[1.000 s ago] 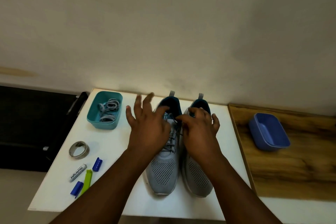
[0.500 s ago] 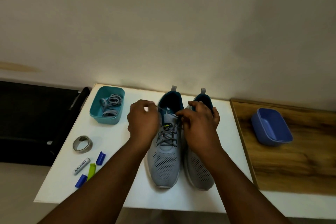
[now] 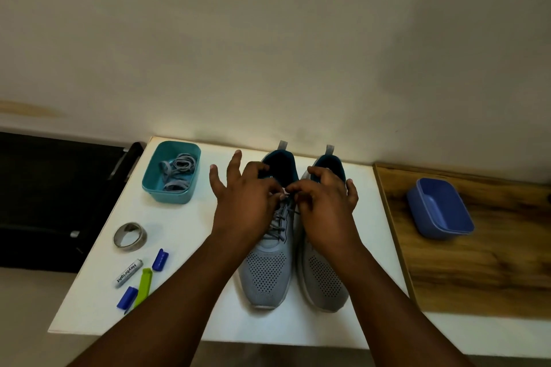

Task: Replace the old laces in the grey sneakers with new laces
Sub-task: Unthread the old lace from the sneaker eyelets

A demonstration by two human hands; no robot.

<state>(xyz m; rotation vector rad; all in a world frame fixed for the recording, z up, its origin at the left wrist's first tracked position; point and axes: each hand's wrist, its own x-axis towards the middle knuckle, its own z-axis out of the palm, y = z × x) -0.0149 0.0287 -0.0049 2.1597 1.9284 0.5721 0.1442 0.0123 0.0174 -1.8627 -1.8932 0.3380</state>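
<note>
Both hands sit at the top of the left sneaker [image 3: 268, 262] on the white surface [image 3: 190, 319], toe pointing at me. Left hand [image 3: 247, 205] and right hand [image 3: 325, 202] pinch the old lace [image 3: 281, 217] at its knot, other fingers [image 3: 234, 162] splayed.

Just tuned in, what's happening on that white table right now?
A person is working at the top of the lacing on the left grey mesh sneaker, which stands beside its mate, the right grey mesh sneaker. Both the left hand and the right hand pinch at the dark lace near the tongue; it is still threaded through the eyelets. The teal plastic tub at the back left holds coiled grey laces, untouched. The blue plastic tub sits on the wooden board at right.
</note>
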